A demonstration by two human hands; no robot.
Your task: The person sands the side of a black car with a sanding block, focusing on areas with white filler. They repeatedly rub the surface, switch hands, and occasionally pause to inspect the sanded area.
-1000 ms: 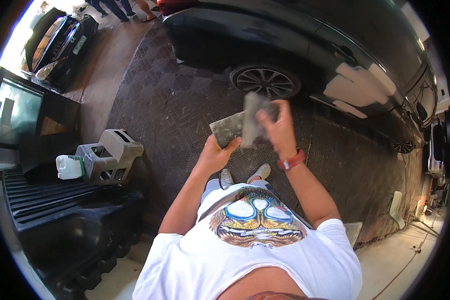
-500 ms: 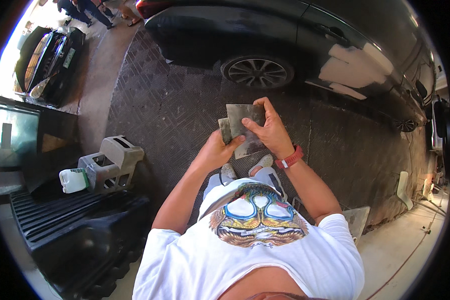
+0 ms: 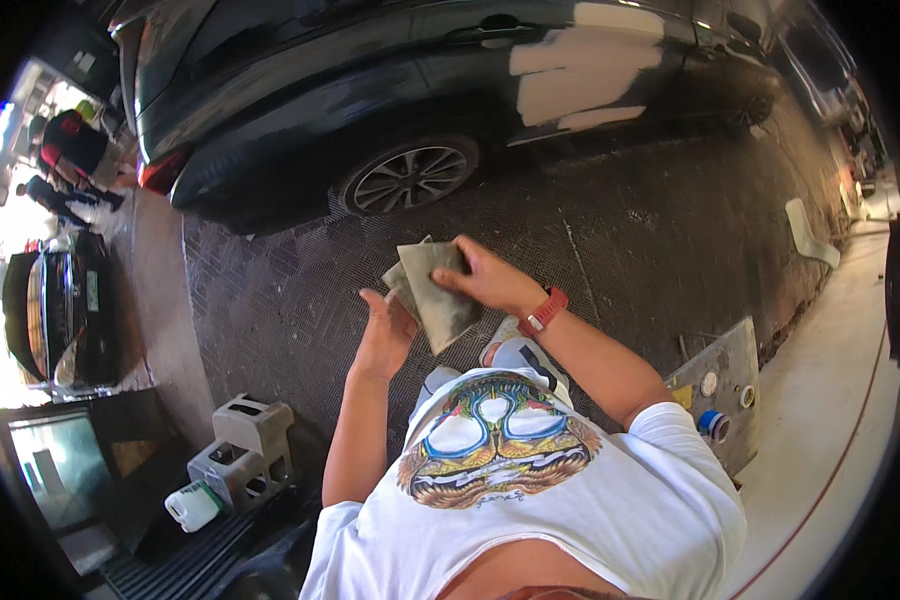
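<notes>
My right hand (image 3: 488,278) grips a worn, grey-green sandpaper sheet (image 3: 435,305), its thumb pressed on the front face and the fingers behind. A smaller grey piece (image 3: 397,284) sticks out from behind the sheet's left edge. Beside that edge is my left hand (image 3: 385,335), thumb raised and apart from the sheets. Its fingertips reach the lower left edge of the pieces and are partly hidden there. A red band circles my right wrist.
Ahead stands a dark car (image 3: 300,130) with pale patches (image 3: 590,65) on its side. To my right is a board (image 3: 735,370) bearing round lids or tins. A grey plastic step stool (image 3: 255,430) and white jug (image 3: 193,506) are at lower left. People (image 3: 75,150) are at far left.
My view has turned toward the right, bringing the board's round items into sight. The left thumb has lifted off the smaller piece, and the sheets have tilted in my right hand.
</notes>
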